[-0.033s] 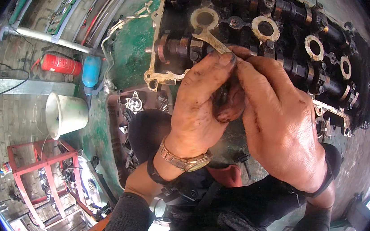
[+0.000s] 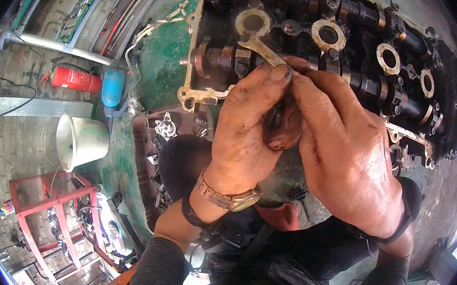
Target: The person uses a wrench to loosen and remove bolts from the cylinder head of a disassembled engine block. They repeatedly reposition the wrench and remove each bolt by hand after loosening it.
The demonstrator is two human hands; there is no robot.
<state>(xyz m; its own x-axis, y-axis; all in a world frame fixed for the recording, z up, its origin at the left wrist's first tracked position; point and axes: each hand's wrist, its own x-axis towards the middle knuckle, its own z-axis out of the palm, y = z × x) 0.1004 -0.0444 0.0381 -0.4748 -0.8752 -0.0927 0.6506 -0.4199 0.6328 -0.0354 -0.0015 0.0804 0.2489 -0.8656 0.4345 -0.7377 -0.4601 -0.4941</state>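
Observation:
A worn open-end wrench [image 2: 263, 51] is pinched between the thumb and fingers of my left hand [image 2: 245, 139], its open jaw pointing up and left. My right hand [image 2: 347, 149] is closed against the wrench's other end, which its fingers hide. Both hands are dirty with grease and meet just over the near edge of an oily engine cylinder head [image 2: 191, 61]. Two dark camshafts run across it, and several pale round rings [image 2: 329, 36] lie between them. The wrench's jaw is in front of the leftmost ring; I cannot tell whether it touches anything.
A tray [image 2: 139, 133] of metal parts sits left of my knee. Further left are a white bucket [image 2: 92, 144], a red fire extinguisher [image 2: 76, 78], a blue bottle [image 2: 112, 88] and a red metal frame [image 2: 55, 199]. Tool trays [image 2: 86, 8] stand at the far left.

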